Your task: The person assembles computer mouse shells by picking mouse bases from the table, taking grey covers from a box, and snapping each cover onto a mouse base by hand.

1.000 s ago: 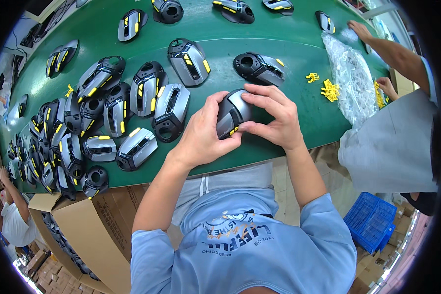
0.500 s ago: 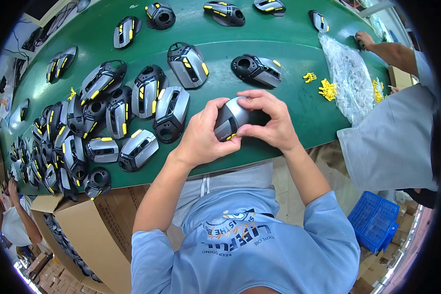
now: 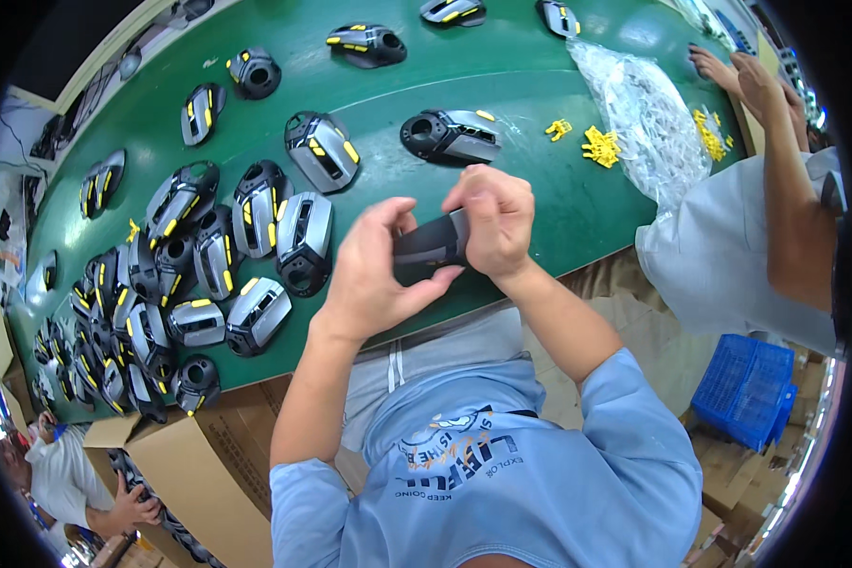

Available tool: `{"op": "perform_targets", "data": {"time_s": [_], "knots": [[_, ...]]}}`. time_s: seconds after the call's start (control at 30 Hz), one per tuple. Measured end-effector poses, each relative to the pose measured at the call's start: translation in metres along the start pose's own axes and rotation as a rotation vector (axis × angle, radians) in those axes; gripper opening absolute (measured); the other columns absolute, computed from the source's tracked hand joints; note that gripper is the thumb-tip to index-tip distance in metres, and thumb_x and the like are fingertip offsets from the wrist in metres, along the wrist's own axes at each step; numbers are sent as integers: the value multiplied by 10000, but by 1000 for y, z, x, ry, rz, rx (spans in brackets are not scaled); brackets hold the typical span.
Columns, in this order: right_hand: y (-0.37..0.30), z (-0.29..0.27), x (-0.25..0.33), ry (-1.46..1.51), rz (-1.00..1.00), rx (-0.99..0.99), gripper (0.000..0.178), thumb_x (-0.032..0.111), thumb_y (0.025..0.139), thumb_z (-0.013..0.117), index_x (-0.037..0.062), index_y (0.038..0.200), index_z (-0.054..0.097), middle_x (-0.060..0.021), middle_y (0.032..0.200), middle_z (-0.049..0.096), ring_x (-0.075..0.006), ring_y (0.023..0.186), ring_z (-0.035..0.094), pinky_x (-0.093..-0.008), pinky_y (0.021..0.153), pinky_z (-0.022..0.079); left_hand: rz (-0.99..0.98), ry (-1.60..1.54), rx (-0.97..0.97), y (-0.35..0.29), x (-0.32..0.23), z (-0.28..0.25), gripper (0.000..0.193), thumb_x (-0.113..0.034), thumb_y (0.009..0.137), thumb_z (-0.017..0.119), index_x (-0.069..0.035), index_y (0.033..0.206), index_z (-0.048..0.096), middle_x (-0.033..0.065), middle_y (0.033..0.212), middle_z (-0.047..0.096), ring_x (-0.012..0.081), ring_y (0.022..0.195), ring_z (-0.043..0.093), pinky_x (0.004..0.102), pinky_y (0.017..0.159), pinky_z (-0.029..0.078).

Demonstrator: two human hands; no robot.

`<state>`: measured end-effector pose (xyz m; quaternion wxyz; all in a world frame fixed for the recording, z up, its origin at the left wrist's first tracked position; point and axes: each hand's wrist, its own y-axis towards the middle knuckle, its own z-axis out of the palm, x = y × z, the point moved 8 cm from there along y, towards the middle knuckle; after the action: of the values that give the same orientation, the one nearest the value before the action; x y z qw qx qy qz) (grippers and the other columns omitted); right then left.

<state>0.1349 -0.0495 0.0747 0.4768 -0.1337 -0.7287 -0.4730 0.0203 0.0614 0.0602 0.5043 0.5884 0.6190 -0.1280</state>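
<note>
A dark mouse shell (image 3: 427, 248) with a grey band is held above the near edge of the table. My right hand (image 3: 498, 225) grips its right end, fingers curled over it. Around its left end curves my left hand (image 3: 362, 275), the thumb stretched along the near side and the fingers slightly blurred. Part of the shell is hidden by my hands. Just beyond them, a grey-and-black mouse shell (image 3: 452, 135) with a yellow side piece lies on the table. To the left is another grey mouse shell (image 3: 303, 242).
Many similar shells (image 3: 147, 327) crowd the left of the green table (image 3: 530, 208). Yellow plastic parts (image 3: 600, 146) lie by a clear plastic bag (image 3: 642, 118) at right. A cardboard box (image 3: 185, 473) stands below left, a blue crate (image 3: 745, 390) below right. Co-workers are on both sides.
The shell has turned in my hands, its dark side now showing instead of the rounded grey top. My right hand has closed over its end. The view has shifted slightly.
</note>
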Motion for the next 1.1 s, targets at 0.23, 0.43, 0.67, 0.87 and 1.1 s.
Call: {"op": "perform_targets", "data": {"time_s": [0.23,0.43,0.67,0.87,1.1], "knots": [[-13,8,-27,103,185,-28,465,207,1048,407,1,634,455,-73,579,478,-170,547,506,-310,521,389,213,2,120,11,-21,5,357,-91,704,851,9,964,629,133,919,678,301,807,645,375,708,525],[-16,8,-43,358,287,-166,488,309,1003,412,39,599,371,-59,557,387,-149,524,399,-315,507,344,168,132,-48,3,-36,17,306,-52,688,800,12,912,601,138,831,638,289,695,607,367,626,503],[-3,0,-54,184,327,-221,707,553,1052,246,48,618,483,-49,585,491,-110,579,441,-281,570,340,-404,-169,-78,1,3,24,215,-122,823,769,4,890,608,100,892,678,151,739,630,295,635,521],[-30,24,-32,649,477,42,364,315,1055,536,-13,1122,681,-16,995,639,-68,879,560,-263,764,476,-639,-1441,-267,-27,42,34,398,-260,969,634,26,1237,563,141,1163,668,217,1050,668,361,926,551],[-17,17,-6,71,133,396,245,196,955,682,-45,963,635,-106,884,608,-244,740,582,-381,674,463,-327,-651,-90,-14,34,5,723,-305,855,831,6,1395,465,77,1204,599,150,1065,608,295,888,516]]}}
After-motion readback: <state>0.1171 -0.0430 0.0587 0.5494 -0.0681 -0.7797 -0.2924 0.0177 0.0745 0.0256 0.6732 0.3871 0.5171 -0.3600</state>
